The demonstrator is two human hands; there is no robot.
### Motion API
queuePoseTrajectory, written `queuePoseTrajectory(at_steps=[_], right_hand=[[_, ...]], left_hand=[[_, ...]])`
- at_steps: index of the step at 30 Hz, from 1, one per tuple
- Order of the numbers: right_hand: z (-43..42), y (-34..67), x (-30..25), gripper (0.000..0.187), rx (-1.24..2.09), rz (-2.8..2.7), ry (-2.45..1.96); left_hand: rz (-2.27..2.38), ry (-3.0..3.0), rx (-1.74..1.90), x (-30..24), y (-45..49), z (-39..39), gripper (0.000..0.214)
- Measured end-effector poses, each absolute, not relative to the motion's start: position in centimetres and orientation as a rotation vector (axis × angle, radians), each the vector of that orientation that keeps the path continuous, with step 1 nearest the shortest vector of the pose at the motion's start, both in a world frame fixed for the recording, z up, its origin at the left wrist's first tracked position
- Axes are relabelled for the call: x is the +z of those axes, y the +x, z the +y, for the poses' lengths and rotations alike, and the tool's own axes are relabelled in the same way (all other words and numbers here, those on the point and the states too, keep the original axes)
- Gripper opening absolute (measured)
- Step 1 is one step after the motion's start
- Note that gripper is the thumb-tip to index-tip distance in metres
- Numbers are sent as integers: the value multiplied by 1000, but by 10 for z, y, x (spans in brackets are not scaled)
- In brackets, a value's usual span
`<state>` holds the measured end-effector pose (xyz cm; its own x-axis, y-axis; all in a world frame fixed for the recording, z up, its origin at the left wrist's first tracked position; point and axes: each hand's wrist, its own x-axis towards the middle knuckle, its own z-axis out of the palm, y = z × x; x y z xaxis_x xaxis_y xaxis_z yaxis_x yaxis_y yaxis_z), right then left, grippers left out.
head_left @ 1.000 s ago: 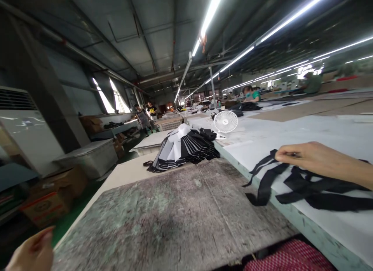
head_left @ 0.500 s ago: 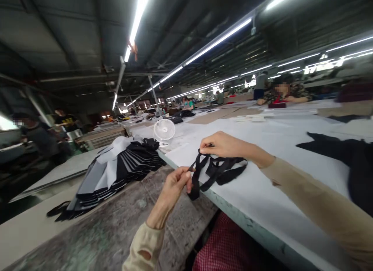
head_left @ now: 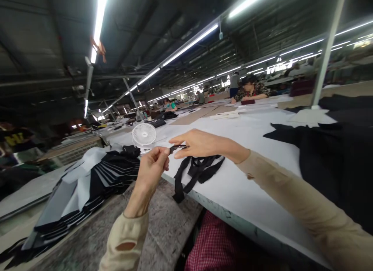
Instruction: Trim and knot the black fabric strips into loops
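Observation:
My left hand (head_left: 154, 164) pinches the end of a black fabric strip (head_left: 174, 148) between thumb and fingertips. Just to its right, my right hand (head_left: 201, 143) has thumb and fingers parted around the dark end of that strip. Whether the fingers touch it, I cannot tell. Below my right hand, a loose bundle of black strips (head_left: 201, 170) lies on the white-covered table (head_left: 247, 201). A few of its loops hang over the table's edge.
A white fan (head_left: 144, 134) stands beyond my left hand. Stacked black, grey and white fabric pieces (head_left: 96, 181) fan out at left. Black fabric (head_left: 326, 158) covers the table's right side, near a metal post (head_left: 329, 49). A person (head_left: 250, 90) works across the table.
My view has turned to the right. Both hands have risen off the strip bundle, the left still pinching a strip. My right fingers have gone from a pinch to spread apart.

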<state>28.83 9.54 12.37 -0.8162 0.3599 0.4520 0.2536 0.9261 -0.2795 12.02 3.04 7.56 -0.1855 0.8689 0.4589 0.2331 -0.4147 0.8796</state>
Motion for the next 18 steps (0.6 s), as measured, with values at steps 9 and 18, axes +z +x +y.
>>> queuePoseTrajectory(at_steps=[9, 18], right_hand=[[108, 318, 144, 27, 643, -2058, -549], [142, 338, 145, 27, 880, -1701, -559]], left_hand=[[1736, 1795, 1468, 17, 105, 79, 49], [1451, 1551, 1532, 6, 104, 110, 15]])
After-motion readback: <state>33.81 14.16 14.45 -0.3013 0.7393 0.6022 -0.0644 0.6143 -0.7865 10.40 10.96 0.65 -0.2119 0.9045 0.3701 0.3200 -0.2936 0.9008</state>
